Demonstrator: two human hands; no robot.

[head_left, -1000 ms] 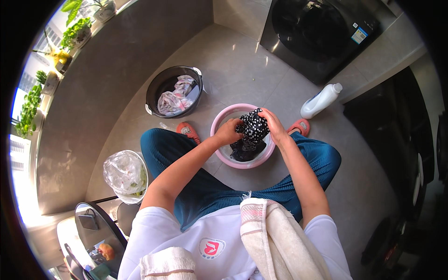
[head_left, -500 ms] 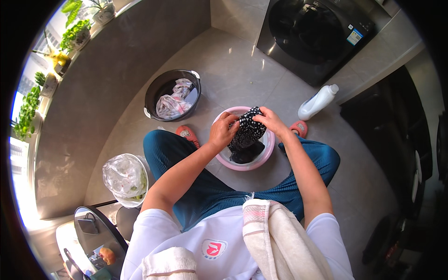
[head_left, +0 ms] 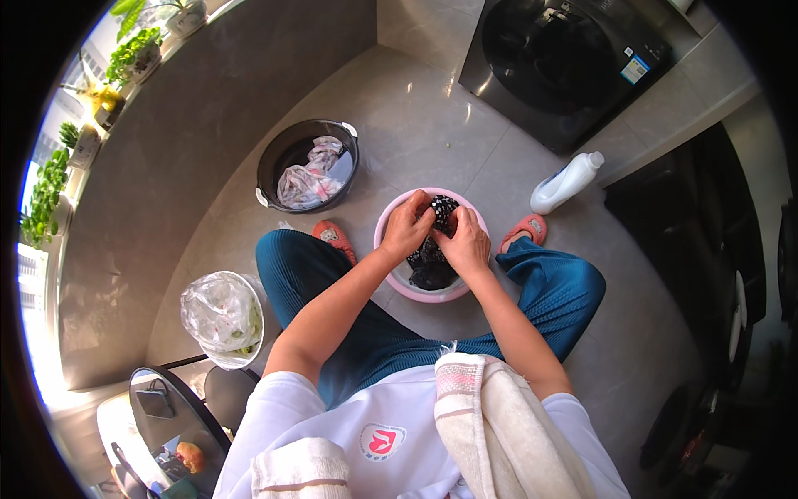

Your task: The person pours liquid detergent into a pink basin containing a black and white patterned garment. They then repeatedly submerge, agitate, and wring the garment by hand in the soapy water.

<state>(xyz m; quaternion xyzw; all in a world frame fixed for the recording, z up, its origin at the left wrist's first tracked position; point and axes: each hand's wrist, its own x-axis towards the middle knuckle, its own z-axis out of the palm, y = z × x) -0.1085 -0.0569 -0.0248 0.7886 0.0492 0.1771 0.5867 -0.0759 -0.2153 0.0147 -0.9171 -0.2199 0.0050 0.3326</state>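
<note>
A pink-rimmed basin (head_left: 388,279) stands on the floor between my feet. Over it, my left hand (head_left: 407,224) and my right hand (head_left: 465,243) are closed on a black cloth garment with white spots (head_left: 445,208), one on each side of it. The upper part of the garment is bunched between my fingers. Its lower, darker part (head_left: 432,270) hangs down into the basin. My hands cover some of the cloth, so its full shape is hidden.
A dark tub (head_left: 268,166) holding pale wet cloth stands at the far left. A white bottle (head_left: 567,183) is beyond my right foot, near a black washing machine (head_left: 565,71). A bagged bin (head_left: 223,320) stands left of my knee. Potted plants (head_left: 137,60) line the windowsill.
My right hand has moved left and nearer to me, closer to the left hand. The raised spotted cloth is now bunched smaller between them.
</note>
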